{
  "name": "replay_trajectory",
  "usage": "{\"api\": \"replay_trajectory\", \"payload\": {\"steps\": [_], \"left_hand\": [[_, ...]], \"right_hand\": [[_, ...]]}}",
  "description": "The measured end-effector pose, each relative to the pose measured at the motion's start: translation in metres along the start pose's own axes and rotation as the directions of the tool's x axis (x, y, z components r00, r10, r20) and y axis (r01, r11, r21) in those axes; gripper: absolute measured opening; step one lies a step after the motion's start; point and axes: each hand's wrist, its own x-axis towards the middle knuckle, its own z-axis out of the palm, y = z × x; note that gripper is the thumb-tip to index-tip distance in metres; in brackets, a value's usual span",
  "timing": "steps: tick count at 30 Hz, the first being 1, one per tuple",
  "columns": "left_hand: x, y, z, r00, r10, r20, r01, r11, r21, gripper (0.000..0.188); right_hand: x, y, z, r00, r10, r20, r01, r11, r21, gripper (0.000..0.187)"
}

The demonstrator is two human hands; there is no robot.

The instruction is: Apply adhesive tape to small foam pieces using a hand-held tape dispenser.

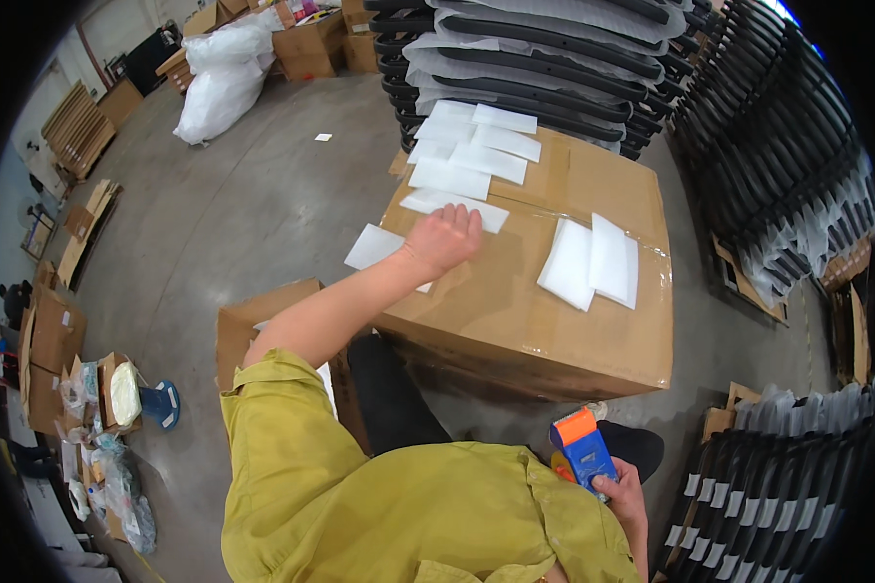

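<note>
A large taped cardboard box (515, 301) stands in front of me. My left hand (444, 240) reaches across it with curled fingers closed at a white foam sheet (425, 201); its fingertips are hidden. Overlapping white foam sheets (450, 178) run in rows toward the far left corner, and another sheet (371, 247) lies at the left edge, partly beyond it. On the right of the box top rest two small stacks of foam sheets (566, 264). Low at my right side, my right hand (627, 496) grips a blue and orange tape dispenser (585, 449), held apart from the box.
Black curved frames wrapped in white foam (544, 58) are stacked behind the box. More stacked black frames stand at the right (778, 126) and lower right (749, 496). An opened carton (243, 321) sits by my left arm. Bagged white material (222, 83) lies farther back.
</note>
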Motion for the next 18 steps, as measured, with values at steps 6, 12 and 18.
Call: {"api": "replay_trajectory", "payload": {"steps": [6, 12, 18], "left_hand": [[-0.035, -0.015, 0.004, 0.978, -0.07, 0.198, 0.054, 0.995, 0.087, 0.015], [-0.057, -0.017, 0.022, 0.94, -0.145, 0.31, 0.144, 0.989, 0.026, 0.011], [-0.06, -0.012, 0.021, 0.946, -0.18, 0.269, 0.208, 0.975, -0.08, 0.007]], "right_hand": [[0.004, -0.006, 0.005, 1.0, 0.006, 0.016, -0.006, 1.0, 0.008, 0.036], [0.003, -0.006, 0.005, 0.999, 0.019, 0.026, -0.019, 1.0, 0.012, 0.035], [0.006, -0.006, 0.01, 0.999, 0.03, 0.03, -0.029, 0.999, -0.03, 0.035]]}}
